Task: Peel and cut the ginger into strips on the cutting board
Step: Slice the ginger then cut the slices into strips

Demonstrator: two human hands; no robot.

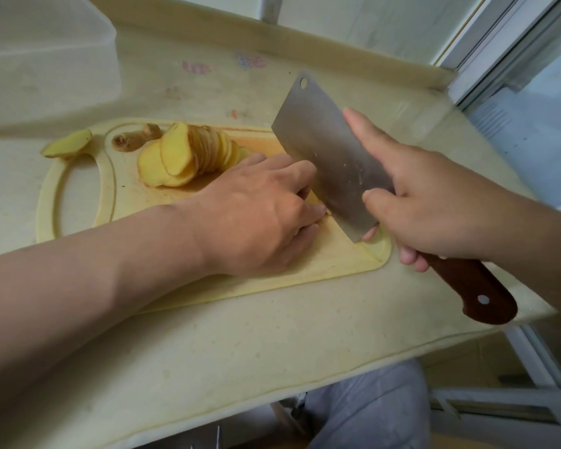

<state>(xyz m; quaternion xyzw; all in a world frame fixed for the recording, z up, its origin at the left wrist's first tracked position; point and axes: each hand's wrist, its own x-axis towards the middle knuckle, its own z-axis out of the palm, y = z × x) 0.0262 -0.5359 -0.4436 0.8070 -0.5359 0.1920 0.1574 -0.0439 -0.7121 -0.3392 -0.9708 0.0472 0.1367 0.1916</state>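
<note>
– Countertop (pixel 240 335) check pls: what's on it?
– Pale speckled stone. Window frame (pixel 499 43) at right, translucent plastic tub (pixel 46 59) at rear left. Cutting board (pixel 78 196), pale yellow w/ grooved rim, lies flat approx. centre.
– Ginger loc.?
– Three items.
1) Ginger slices (pixel 188 153): peeled, fanned in an overlapping row on the board's far-left area. The row runs toward and under the left hand (pixel 256 215).
2) Ginger stub (pixel 136 137): unpeeled, on the board, just behind the slices.
3) Ginger piece (pixel 67 144): off the board, on the countertop just beside the board's far-left corner.
– L hand config.?
– Palm down over the board, fingers curled, knuckles against the blade's flat face. Fingertips are hidden, so I cannot tell whether they hold any ginger.
– R hand + tool?
– Right hand (pixel 434 205) grips the cleaver (pixel 331 157). Lower fingers wrap the brown wooden handle (pixel 473 286), index finger lies straight along the spine side and thumb presses the blade face toward the camera. Blade stands steeply, edge down on the board's right end, heel near the near-right corner. Hang hole sits at the blade's far top corner.
– Misc.?
– Grey trouser leg (pixel 370 409) shows below the countertop's near edge.
</note>
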